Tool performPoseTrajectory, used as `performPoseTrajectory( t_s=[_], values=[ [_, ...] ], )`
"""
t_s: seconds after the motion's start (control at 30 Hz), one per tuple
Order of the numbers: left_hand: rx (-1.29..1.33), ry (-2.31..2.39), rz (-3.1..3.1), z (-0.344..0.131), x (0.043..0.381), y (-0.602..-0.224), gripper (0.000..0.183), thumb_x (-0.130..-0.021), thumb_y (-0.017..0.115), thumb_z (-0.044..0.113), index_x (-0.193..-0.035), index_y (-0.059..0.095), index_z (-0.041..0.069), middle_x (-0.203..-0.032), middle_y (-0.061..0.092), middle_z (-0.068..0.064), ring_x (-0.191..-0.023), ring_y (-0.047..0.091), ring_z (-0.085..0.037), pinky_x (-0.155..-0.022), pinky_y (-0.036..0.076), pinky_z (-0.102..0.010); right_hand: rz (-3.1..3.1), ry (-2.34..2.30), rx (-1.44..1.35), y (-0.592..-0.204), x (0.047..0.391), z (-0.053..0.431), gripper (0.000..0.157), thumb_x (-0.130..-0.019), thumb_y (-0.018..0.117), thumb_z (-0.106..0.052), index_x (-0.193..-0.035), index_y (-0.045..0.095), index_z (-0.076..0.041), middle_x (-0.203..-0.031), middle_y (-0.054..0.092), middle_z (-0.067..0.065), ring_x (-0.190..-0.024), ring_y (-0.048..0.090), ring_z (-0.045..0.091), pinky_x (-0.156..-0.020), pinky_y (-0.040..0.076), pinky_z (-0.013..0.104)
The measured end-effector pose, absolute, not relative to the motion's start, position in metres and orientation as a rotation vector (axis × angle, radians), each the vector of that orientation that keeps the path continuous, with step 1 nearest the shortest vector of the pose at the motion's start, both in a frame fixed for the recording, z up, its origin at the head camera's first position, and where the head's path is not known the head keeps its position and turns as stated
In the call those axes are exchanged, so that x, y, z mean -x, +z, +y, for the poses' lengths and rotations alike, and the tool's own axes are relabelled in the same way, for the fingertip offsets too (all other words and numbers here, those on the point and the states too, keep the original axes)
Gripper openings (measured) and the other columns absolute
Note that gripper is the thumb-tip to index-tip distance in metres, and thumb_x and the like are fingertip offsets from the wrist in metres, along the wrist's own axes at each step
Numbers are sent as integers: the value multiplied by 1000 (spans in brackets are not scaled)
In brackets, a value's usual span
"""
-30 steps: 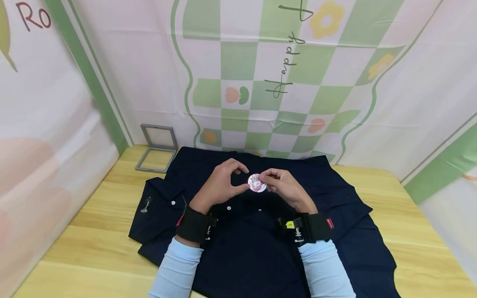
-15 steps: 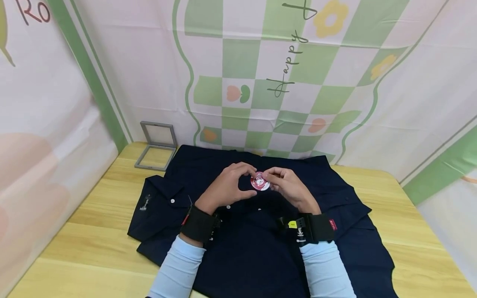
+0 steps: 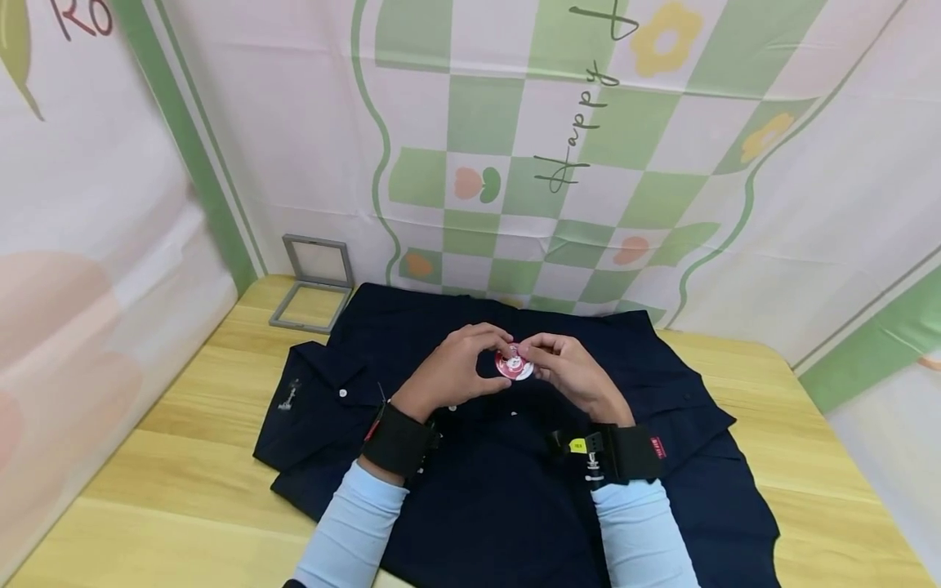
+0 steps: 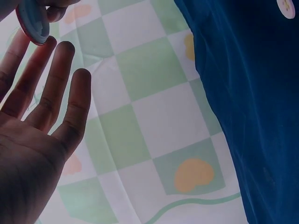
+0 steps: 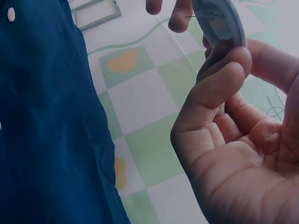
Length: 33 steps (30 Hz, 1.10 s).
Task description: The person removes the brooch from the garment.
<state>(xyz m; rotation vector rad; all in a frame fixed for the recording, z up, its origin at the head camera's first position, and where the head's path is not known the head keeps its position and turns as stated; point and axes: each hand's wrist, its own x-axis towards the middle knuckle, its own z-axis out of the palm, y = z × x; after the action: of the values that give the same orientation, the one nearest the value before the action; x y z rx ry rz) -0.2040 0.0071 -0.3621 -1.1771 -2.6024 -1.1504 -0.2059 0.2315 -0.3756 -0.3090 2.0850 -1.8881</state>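
A round pin badge (image 3: 515,365) with a pink and red printed face is up above the navy shirt (image 3: 500,498), between both hands. My right hand (image 3: 577,376) pinches its right edge between thumb and curled fingers. My left hand (image 3: 457,369) has its thumb and index finger at the badge's left side, with the other fingers loosely extended in the left wrist view. The hollow back of the badge (image 5: 222,21) shows in the right wrist view, where a thin needle (image 5: 190,17) sticks out past its edge. Whether the left fingertips press firmly is partly hidden.
The shirt lies spread on a wooden table (image 3: 162,482), a folded part with a white button (image 3: 342,394) at its left. A grey hinged frame (image 3: 310,306) stands opened at the back left. A patterned cloth (image 3: 485,114) hangs behind the table.
My left hand has moved right until its thumb and index finger reach the badge. The badge has turned slightly in my right fingers, its face now looking redder.
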Motion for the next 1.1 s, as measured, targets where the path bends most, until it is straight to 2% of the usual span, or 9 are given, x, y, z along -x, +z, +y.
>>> performPoseTrajectory(
  t_s=[0.37, 0.6, 0.7, 0.87, 1.1],
  values=[
    [1197, -1153, -2574, 6, 204, -363, 28, -82, 80, 18, -108, 71, 9, -128, 65, -7, -117, 58, -23, -102, 46, -41, 2112, -1856, 308, -374, 204, 229, 16, -100, 58, -20, -106, 66, -8, -97, 64, -4, -80, 57, 8, -73, 49, 23],
    [1112, -1209, -2564, 1, 206, -364, 26, -82, 80, 19, -105, 72, 10, -120, 68, -7, -101, 61, -21, -92, 48, -37, 2330, -1730, 241, -368, 201, 223, 35, -99, 60, -28, -119, 62, 1, -98, 64, -5, -85, 60, 11, -79, 53, 27],
    [1016, -1261, -2557, -4, 209, -365, 24, -81, 81, 19, -102, 73, 9, -114, 70, -7, -97, 62, -22, -88, 49, -36, 2446, -1692, 209, -366, 200, 221, 39, -99, 59, -32, -122, 62, -1, -101, 65, -2, -88, 61, 12, -81, 54, 26],
    [877, -1344, -2560, -14, 214, -365, 23, -81, 81, 19, -100, 73, 9, -107, 71, -7, -99, 63, -24, -88, 51, -38, 2528, -1702, 229, -362, 199, 220, 36, -100, 58, -30, -121, 62, -1, -108, 64, 7, -90, 62, 12, -81, 53, 22],
    [769, -1402, -2589, -22, 216, -365, 23, -82, 81, 19, -101, 74, 8, -106, 72, -8, -100, 65, -28, -90, 52, -45, 2582, -1687, 343, -360, 197, 216, 28, -99, 60, -22, -117, 64, -1, -100, 64, 8, -87, 63, 20, -80, 54, 28]
  ],
)
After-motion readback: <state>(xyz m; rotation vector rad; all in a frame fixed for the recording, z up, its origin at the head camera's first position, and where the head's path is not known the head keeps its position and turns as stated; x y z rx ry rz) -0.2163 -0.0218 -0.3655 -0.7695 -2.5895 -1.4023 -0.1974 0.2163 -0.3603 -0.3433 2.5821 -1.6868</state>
